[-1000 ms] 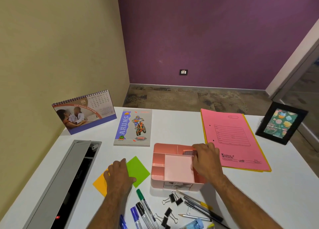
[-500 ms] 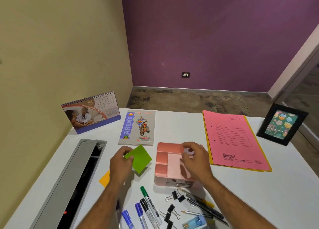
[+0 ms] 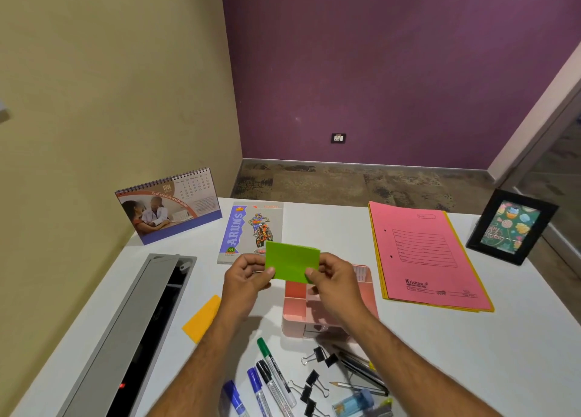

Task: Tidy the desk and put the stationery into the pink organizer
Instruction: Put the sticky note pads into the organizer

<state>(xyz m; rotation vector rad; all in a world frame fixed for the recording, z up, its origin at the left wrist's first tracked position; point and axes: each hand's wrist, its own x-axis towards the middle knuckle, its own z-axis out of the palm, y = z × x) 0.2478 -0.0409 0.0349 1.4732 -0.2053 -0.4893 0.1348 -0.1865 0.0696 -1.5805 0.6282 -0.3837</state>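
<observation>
Now both hands, left hand [image 3: 248, 276] and right hand [image 3: 334, 280], pinch the green sticky pad [image 3: 291, 261] above the pink organizer [image 3: 366, 291]; next, lower it into a compartment.

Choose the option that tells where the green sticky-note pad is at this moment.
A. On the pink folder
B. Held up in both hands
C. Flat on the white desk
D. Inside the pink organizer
B: the left hand and right hand pinch the green sticky-note pad at its two sides, raised above the pink plastic organizer.
</observation>
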